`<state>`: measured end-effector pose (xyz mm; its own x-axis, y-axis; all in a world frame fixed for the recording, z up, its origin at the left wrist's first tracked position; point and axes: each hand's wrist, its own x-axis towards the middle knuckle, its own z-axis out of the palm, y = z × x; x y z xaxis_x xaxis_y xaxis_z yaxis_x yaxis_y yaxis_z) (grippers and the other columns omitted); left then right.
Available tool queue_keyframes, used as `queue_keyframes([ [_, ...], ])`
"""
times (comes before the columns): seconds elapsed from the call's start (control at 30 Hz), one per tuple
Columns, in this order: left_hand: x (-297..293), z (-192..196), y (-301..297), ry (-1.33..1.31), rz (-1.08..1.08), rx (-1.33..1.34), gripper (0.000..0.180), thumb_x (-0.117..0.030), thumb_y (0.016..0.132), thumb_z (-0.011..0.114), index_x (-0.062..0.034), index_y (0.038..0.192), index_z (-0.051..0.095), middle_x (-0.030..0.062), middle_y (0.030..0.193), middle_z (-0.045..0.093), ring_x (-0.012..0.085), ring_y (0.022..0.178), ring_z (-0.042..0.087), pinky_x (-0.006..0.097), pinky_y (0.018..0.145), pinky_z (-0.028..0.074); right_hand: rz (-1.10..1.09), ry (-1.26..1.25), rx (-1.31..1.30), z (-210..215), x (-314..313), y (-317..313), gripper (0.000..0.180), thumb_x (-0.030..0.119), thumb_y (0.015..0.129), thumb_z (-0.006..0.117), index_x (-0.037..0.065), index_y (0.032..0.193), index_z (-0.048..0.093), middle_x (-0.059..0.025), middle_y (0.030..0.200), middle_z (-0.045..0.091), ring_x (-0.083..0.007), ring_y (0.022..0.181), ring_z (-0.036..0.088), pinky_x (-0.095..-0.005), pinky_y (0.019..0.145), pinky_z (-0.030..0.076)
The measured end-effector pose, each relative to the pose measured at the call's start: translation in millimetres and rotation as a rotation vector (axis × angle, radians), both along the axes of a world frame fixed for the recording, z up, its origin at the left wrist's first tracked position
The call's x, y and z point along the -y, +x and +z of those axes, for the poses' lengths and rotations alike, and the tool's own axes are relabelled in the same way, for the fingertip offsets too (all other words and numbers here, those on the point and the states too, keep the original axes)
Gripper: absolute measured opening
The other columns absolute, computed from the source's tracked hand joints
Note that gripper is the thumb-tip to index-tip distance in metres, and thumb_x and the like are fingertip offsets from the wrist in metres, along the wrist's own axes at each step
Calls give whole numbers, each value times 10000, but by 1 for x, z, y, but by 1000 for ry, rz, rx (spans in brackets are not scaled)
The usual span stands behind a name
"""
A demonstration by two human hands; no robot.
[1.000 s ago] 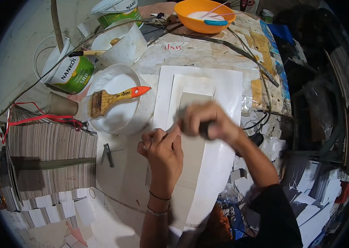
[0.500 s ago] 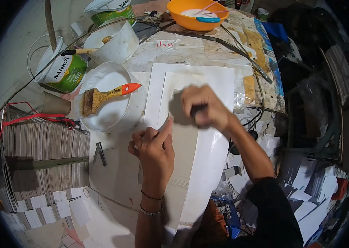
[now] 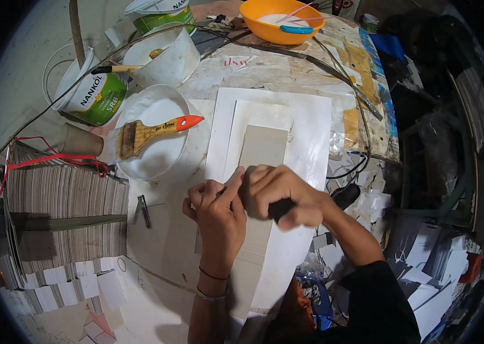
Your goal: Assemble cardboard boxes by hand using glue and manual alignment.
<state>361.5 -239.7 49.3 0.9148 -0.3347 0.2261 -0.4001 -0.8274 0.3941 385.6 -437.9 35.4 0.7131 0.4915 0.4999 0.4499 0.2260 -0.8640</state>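
A grey board strip (image 3: 266,148) is laid on white sheets (image 3: 313,132), toward 1 o'clock from the left hand (image 3: 219,215); index finger extended, others bent, any grip cannot be told. A dark object (image 3: 280,211) is enclosed by the curled right hand (image 3: 285,198). A brush (image 3: 151,133) is supported across a tub (image 3: 197,146), 11 o'clock from the left hand.

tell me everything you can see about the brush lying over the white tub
The brush is wide and flat, with a wooden-looking, yellow-brown handle bearing dark print and ending in an orange-red tip with a hole. Its bristles look pale at the ends; the broad head behind them is stained dark brown. It lies across the top of the tub, above the white contents, head to the left, tip to the right and slightly farther away. Nobody is holding it.
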Motion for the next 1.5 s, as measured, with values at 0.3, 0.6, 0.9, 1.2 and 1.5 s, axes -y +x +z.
queue_keyframes([
  [0.3, -1, 2, -2, -19, 18, -18, 342, -126, 947, 678, -207, 1271, 755, -4, 899, 553, 254, 1080, 467, 510, 1042, 247, -130, -99, -25, 7, 10, 7, 532, 575, 629, 596, 48, 599, 529, -71, 573, 481, -259, 639, 481, -351, 749, 372],
  [0.6, 6, 3, -4, 8, 13, -15, 354, -111, 946, 659, -194, 1277, 753, -12, 894, 557, 236, 1088, 463, 485, 1048, 254, -327, -152, 13, 4, 35, 35, 432, 438, 640, 591, 9, 652, 540, -83, 625, 526, -258, 651, 496, -362, 659, 386],
  [0.9, 4, 3, -6, 5, 8, -48, 381, -118, 923, 686, -215, 1286, 746, 7, 935, 554, 249, 1106, 458, 519, 1042, 254, -328, 56, -170, 2, 42, 49, 519, 516, 697, 583, 0, 658, 556, -71, 618, 514, -207, 627, 469, -346, 621, 382],
  [1.2, 1, 2, -6, 18, 20, -39, 378, -128, 931, 694, -221, 1295, 741, 12, 956, 564, 258, 1120, 457, 529, 1048, 251, -162, -3, -70, 2, 17, 20, 422, 441, 640, 620, 25, 649, 548, -77, 638, 524, -276, 676, 509, -394, 754, 409],
  [1.5, -9, -2, -11, -23, 15, 17, 373, -129, 933, 704, -153, 1304, 728, 1, 940, 588, 264, 1118, 464, 523, 1022, 252, 55, -4, 144, 2, -23, -37, 414, 457, 718, 640, 51, 681, 566, -68, 684, 567, -295, 711, 524, -396, 803, 387],
])
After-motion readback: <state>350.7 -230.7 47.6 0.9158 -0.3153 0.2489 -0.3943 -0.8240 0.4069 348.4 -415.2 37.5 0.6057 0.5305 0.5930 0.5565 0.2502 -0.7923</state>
